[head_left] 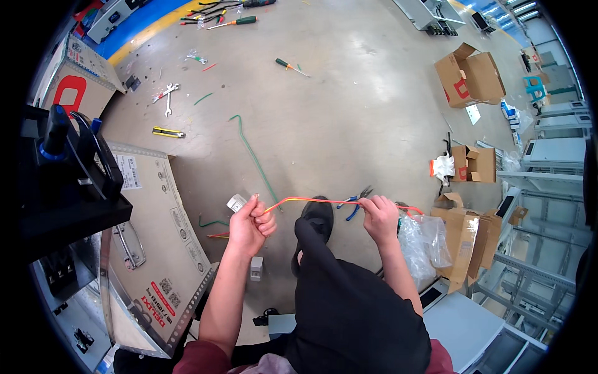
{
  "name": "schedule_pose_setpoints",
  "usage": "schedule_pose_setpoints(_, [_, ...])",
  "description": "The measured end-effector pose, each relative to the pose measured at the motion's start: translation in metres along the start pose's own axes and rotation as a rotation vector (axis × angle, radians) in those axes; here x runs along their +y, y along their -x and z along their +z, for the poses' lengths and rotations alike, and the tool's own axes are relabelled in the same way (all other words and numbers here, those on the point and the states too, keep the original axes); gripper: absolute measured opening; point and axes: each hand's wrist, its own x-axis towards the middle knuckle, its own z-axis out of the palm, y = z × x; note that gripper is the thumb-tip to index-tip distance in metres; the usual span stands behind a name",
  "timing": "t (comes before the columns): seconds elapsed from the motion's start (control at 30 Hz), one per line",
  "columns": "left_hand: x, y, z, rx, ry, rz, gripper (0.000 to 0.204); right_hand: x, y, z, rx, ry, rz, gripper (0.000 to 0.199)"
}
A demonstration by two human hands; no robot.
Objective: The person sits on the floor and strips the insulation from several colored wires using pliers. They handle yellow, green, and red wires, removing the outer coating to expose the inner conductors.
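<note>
A red and yellow pair of wires [309,199] stretches between my two hands in front of my knee. My left hand [250,225] is closed round one part of it. Further right, my right hand [379,218] pinches it, and a red end runs on past that hand. Blue-handled pliers [353,212] lie on the floor just left of my right hand. Beside my left hand is a small white block [237,202], and a similar grey-white block [256,268] stands below it. A long green wire [252,153] lies bent on the floor beyond.
Wrenches [168,103], a yellow utility knife [168,132] and a screwdriver [291,67] are scattered ahead. A large carton [156,249] flanks my left arm. To the right are clear plastic bags [420,243] and open cardboard boxes [464,240]. A black shoe [319,215] is under the wires.
</note>
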Motion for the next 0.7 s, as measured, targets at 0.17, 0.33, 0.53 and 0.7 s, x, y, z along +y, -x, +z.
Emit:
schedule_pose_setpoints(0.17, [0.006, -0.008, -0.021, 0.021, -0.16, -0.035, 0.04, 0.005, 0.002, 0.001, -0.009, 0.035, -0.014, 0.02])
schedule_pose_setpoints(0.33, [0.038, -0.002, -0.025, 0.432, -1.053, 0.399, 0.064, 0.007, -0.021, -0.008, 0.083, 0.054, -0.171, 0.022])
schedule_pose_setpoints(0.53, [0.038, -0.023, 0.091, -0.111, -1.27, 0.301, 0.042, -0.047, -0.057, 0.006, 0.298, 0.094, -0.43, 0.023])
schedule_pose_setpoints(0.7, [0.032, -0.05, 0.118, -0.303, -1.05, -0.008, 0.034, -0.086, -0.074, 0.029, 0.354, -0.011, -0.637, 0.021])
